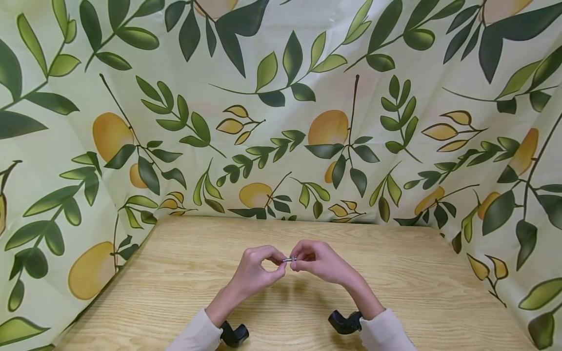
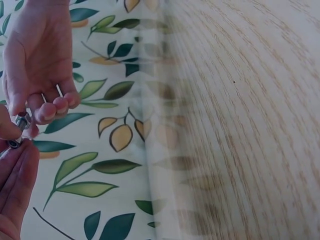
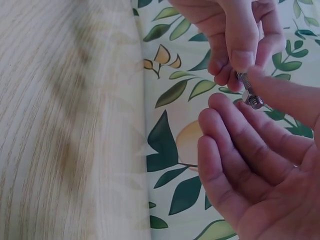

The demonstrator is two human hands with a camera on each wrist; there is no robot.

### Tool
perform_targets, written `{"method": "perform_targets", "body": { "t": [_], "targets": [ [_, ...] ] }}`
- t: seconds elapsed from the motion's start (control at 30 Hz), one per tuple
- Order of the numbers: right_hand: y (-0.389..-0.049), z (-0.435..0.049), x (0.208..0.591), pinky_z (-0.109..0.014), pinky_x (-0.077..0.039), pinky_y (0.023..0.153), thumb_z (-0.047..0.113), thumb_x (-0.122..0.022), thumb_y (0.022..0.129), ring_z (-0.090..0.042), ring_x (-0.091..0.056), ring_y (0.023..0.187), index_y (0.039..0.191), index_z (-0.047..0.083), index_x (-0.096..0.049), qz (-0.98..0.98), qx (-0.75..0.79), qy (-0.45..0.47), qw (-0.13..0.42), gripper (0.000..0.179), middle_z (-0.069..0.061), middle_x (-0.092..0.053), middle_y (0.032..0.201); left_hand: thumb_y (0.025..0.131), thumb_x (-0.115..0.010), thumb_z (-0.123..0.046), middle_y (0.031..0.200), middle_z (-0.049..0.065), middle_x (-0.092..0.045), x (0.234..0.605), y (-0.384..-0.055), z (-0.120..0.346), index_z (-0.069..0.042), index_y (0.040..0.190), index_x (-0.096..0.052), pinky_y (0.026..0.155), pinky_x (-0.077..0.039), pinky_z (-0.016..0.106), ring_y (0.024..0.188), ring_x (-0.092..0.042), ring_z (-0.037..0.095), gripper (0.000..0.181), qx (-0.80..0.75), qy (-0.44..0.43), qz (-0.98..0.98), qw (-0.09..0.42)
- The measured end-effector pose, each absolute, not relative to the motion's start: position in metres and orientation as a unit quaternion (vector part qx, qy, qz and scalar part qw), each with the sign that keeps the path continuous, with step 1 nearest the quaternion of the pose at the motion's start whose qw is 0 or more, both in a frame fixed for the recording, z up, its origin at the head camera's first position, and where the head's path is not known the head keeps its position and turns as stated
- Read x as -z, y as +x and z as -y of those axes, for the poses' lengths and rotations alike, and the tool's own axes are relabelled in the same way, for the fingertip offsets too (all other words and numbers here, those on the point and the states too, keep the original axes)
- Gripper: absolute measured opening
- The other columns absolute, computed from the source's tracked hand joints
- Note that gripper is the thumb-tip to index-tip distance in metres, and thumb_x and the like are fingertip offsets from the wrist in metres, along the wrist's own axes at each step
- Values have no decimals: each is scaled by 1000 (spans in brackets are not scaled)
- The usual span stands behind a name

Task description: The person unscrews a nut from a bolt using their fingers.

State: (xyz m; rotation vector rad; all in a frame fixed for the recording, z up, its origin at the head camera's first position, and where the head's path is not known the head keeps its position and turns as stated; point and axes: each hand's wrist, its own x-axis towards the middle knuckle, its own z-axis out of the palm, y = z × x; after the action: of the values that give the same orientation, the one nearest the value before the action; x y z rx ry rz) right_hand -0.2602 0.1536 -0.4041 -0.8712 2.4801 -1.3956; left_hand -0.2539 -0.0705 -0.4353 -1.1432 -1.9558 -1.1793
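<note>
A small metal bolt (image 1: 287, 260) is held level between the two hands, a little above the table. My left hand (image 1: 256, 273) pinches one end of it between thumb and fingertips. From the other side, the thumb and forefinger of my right hand (image 1: 324, 263) close on a nut (image 3: 247, 97) threaded near the bolt's far end. In the right wrist view the threads show between nut and left thumb, while the right hand's other fingers stretch out below. The left wrist view has the bolt (image 2: 21, 122) at its left edge, partly covered by fingers.
Beneath the hands lies a wood-grain table (image 1: 175, 278). A cloth (image 1: 281, 112) printed with leaves and orange fruit hangs behind and along both sides. Black wrist devices (image 1: 344, 322) stick out below both light sleeves (image 1: 386, 331).
</note>
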Motion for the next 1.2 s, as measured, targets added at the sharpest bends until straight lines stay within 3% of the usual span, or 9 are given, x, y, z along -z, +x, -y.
{"method": "perform_targets", "body": {
  "t": [0.2, 0.3, 0.43, 0.63, 0.83, 1.07, 1.2],
  "targets": [
    [-260, -154, 404, -42, -65, 82, 20, -63, 103, -22, -74, 85, 105, 4, -71, -827, 465, -305, 86, 18, -7, -76, 90, 75, -76, 10, 80, 1, -77, 435, -254, 70, -8, 85, -74, 67, -62, 18, 70, -73, 9, 21, 436, -427, 735, 296],
    [-260, -154, 404, -37, -64, 80, 16, -66, 100, -17, -73, 85, 104, 6, -69, -826, 469, -302, 84, 12, -6, -76, 90, 75, -77, 10, 80, 1, -77, 435, -253, 70, -8, 86, -74, 67, -62, 18, 71, -72, 9, 21, 436, -426, 737, 294],
    [-260, -154, 403, -29, -61, 76, 20, -71, 97, -18, -71, 83, 108, 6, -69, -831, 465, -295, 80, 17, -5, -75, 89, 75, -76, 11, 81, 1, -77, 435, -254, 70, -8, 85, -74, 67, -62, 18, 71, -73, 9, 22, 440, -425, 736, 291],
    [-261, -155, 403, -46, -64, 82, 21, -63, 103, -21, -72, 84, 105, 7, -72, -828, 463, -303, 91, 17, -5, -75, 89, 75, -77, 10, 80, 1, -77, 437, -254, 70, -8, 86, -74, 67, -62, 19, 70, -73, 9, 21, 438, -426, 733, 298],
    [-259, -155, 403, -29, -61, 77, 17, -70, 98, -21, -72, 85, 106, 6, -68, -827, 470, -298, 78, 14, -7, -75, 90, 76, -77, 8, 80, 1, -77, 436, -254, 70, -8, 85, -75, 68, -62, 18, 71, -73, 8, 18, 439, -423, 736, 293],
    [-259, -156, 403, -34, -64, 80, 15, -65, 100, -24, -73, 86, 103, 2, -72, -827, 470, -297, 84, 14, -11, -76, 91, 75, -76, 9, 79, 0, -77, 438, -256, 69, -10, 84, -74, 68, -61, 17, 70, -72, 8, 21, 435, -423, 735, 303],
    [-261, -155, 404, -27, -61, 76, 14, -70, 97, -18, -70, 83, 101, 4, -70, -827, 468, -304, 76, 11, -8, -74, 90, 75, -76, 10, 80, 0, -77, 437, -256, 69, -9, 84, -75, 68, -61, 16, 70, -73, 9, 21, 438, -423, 734, 300]
  ]
}}
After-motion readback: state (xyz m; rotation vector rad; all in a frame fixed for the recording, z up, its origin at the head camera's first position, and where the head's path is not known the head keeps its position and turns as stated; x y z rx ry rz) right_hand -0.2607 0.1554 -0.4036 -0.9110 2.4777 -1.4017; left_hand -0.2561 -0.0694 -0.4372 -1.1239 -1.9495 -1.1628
